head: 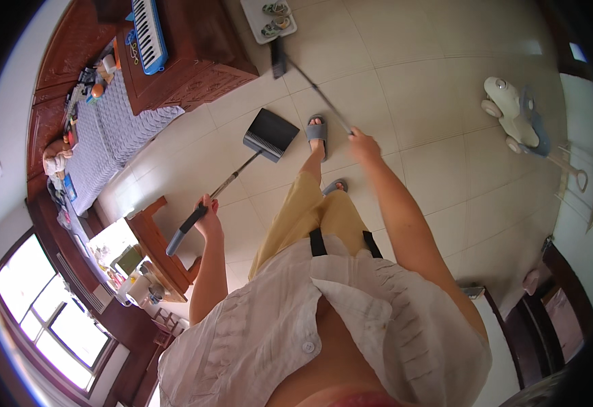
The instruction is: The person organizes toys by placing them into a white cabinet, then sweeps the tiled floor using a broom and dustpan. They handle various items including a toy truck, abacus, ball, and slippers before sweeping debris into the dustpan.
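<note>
My left hand [209,215] grips the grey and black handle of a long-handled dustpan [271,131]. Its black pan, with a row of comb teeth along one side, is at floor level left of my feet. In my right hand [364,145] is the thin dark stick of a broom [316,87], reaching forward and to the left. The black broom head [278,59] is slightly blurred and meets the near edge of a white tray [270,36] in the picture. On that tray rests a pair of patterned child's sandals [276,26].
A carved wooden cabinet [210,76] bearing a blue keyboard instrument [148,38] stands ahead left, beside a quilted bed [118,117]. A cluttered wooden table [161,244] is at my left. A white ride-on toy car [512,109] is on the tiled floor [423,112] at right.
</note>
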Action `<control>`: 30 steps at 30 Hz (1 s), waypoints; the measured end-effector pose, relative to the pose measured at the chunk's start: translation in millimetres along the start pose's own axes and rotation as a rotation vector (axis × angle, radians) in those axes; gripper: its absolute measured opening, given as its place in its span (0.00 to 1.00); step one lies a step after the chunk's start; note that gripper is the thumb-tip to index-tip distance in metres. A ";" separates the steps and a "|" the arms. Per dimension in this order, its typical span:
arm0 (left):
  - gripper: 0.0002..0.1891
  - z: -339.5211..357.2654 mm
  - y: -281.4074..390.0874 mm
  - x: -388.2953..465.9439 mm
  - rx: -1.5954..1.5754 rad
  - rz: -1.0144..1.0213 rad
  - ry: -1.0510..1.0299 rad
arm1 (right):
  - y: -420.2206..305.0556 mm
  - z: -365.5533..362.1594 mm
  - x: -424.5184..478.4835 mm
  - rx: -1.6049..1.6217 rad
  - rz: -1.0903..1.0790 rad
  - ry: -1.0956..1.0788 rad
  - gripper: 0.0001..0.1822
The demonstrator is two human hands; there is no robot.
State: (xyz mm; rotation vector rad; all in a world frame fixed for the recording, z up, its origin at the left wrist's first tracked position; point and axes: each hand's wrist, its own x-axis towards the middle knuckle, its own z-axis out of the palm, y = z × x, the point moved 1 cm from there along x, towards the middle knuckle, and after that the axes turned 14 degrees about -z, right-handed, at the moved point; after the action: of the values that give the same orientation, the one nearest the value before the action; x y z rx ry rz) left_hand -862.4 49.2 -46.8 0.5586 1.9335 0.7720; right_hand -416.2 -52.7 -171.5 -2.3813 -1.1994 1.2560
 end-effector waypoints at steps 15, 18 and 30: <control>0.14 136.4 85.1 8.2 0.113 0.090 -0.164 | 45.0 -107.2 -9.1 0.161 0.129 0.233 0.25; 0.16 163.2 107.8 3.1 0.156 0.093 -0.141 | 21.4 -135.2 62.2 0.180 0.030 0.128 0.25; 0.15 287.5 174.8 -36.7 0.104 0.074 0.002 | -4.1 -191.0 261.8 0.077 -0.206 0.060 0.22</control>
State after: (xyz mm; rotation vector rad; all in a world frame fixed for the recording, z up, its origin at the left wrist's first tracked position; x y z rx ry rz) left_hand -578.6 228.0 -1.2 0.6962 1.9722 0.7221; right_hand -191.5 178.0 -208.8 -2.1614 -1.3148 1.1372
